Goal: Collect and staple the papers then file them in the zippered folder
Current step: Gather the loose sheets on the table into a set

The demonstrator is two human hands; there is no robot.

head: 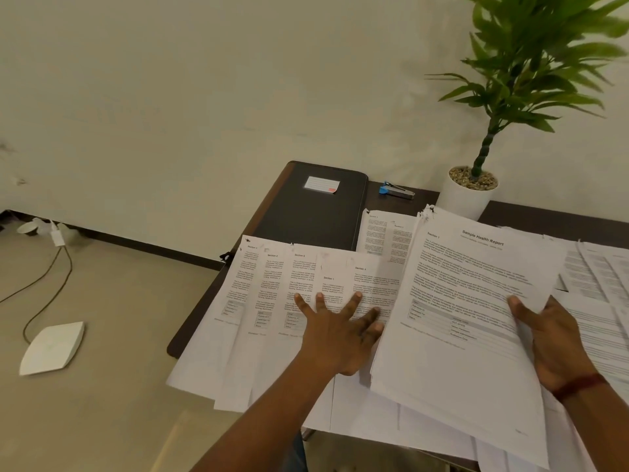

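Note:
Printed white sheets lie fanned out and overlapping across the dark table. My left hand rests flat on them with its fingers spread. My right hand grips the right edge of a thick stack of papers headed "Sample Health Report", thumb on top, held tilted just above the other sheets. A black zippered folder with a white label lies closed at the table's far left corner. A blue and silver stapler sits beyond the sheets, to the right of the folder.
A white pot with a tall green plant stands at the back by the wall. More printed sheets cover the table's right side. On the floor to the left lie a white flat device and cables.

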